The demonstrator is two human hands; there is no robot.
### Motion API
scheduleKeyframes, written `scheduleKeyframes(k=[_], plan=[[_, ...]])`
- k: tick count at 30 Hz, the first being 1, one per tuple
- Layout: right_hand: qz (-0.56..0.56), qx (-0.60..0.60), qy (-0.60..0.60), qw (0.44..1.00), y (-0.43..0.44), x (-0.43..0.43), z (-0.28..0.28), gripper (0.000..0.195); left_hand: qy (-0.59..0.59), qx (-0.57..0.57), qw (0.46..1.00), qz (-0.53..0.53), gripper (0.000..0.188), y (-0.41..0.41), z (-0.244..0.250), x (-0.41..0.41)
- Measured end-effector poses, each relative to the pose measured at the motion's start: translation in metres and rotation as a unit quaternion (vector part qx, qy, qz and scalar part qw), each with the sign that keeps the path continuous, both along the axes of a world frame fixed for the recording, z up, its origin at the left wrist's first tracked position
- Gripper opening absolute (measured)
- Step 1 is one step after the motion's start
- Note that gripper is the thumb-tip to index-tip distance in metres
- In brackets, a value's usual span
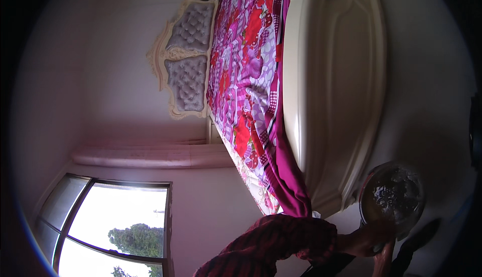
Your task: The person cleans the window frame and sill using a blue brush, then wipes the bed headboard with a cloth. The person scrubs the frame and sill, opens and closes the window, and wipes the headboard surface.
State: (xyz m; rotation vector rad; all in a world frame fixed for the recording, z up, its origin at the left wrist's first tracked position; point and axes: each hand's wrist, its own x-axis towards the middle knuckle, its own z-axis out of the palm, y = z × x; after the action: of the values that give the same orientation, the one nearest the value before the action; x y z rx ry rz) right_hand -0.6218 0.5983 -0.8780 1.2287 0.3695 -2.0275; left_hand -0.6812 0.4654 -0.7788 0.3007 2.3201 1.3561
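Close together at the lower right are my two hands, beside the near rim of a round bucket. My left hand, below a dark red plaid sleeve, reaches in and meets my right hand. The right forearm is bare and rises from the bottom edge. The hands overlap in shadow and blur, with a small pale patch between them; whether they hold anything cannot be made out. Water with glossy, pale patches fills the bucket; these may be suds or wet cloth.
The picture lies on its side. A cream bed footboard stands close to the bucket. Red and purple bedding covers the bed up to a tufted headboard. Also visible are a pink curtain, a window and a dark elongated shape.
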Motion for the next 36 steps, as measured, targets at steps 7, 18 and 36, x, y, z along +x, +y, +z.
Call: scheduleKeyframes(k=[7,18,36], plan=[[0.047,0.007,0.024,0.999,0.010,-0.010,-0.005,0.043,-0.024,0.077,0.982,-0.171,0.032,-0.006,-0.037,0.024],[0.128,-0.016,0.083,0.988,0.038,-0.011,-0.013,0.027,0.236,-0.012,0.806,-0.543,0.021,0.021,-0.027,-0.013],[0.394,0.226,0.413,0.790,-0.007,-0.026,-0.086,0.024,0.132,0.061,0.917,-0.372,0.017,0.029,-0.014,0.005]])
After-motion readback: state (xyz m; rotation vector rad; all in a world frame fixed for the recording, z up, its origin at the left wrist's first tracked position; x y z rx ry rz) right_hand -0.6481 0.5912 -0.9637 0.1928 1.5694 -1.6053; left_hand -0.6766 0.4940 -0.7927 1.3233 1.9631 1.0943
